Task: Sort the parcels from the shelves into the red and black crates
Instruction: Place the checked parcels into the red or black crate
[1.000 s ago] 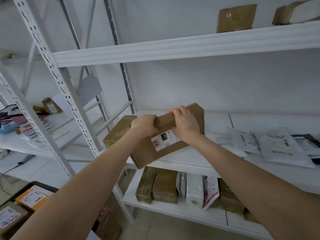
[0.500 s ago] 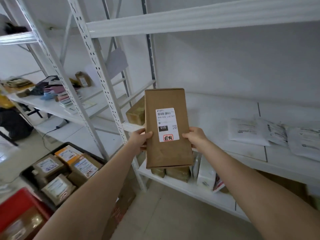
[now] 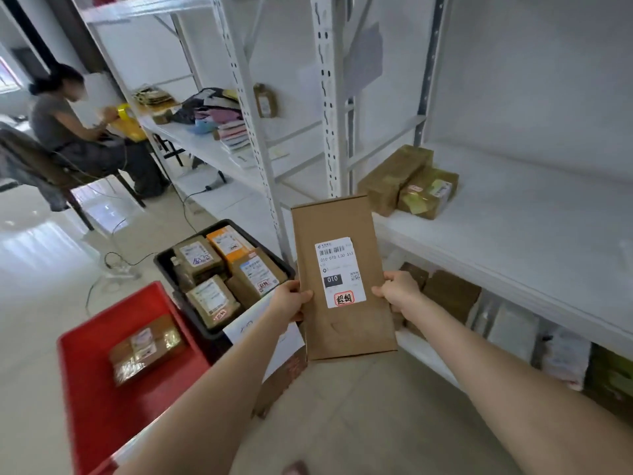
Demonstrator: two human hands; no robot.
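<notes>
I hold a flat brown cardboard parcel (image 3: 337, 323) upright in front of me, its white label with "010" and a red stamp facing me. My left hand (image 3: 289, 299) grips its left edge and my right hand (image 3: 397, 291) grips its right edge. Below left on the floor stands the red crate (image 3: 89, 406) with one taped brown parcel (image 3: 147, 349) in it. Behind it the black crate (image 3: 219, 332) holds several labelled brown and orange parcels. Two taped parcels (image 3: 407, 181) lie on the white shelf (image 3: 496, 241) to the right.
White shelf uprights (image 3: 329, 97) rise just behind the held parcel. The lower shelf holds more boxes and pale mailer bags (image 3: 510, 332). A person sits on a chair (image 3: 61, 132) at the far left. Cables trail over the floor (image 3: 113, 265). A cardboard box (image 3: 281, 378) stands under my left forearm.
The view has swung left and down, bringing the red and black crates into sight. The parcel has come away from the shelf and stays upright between both hands.
</notes>
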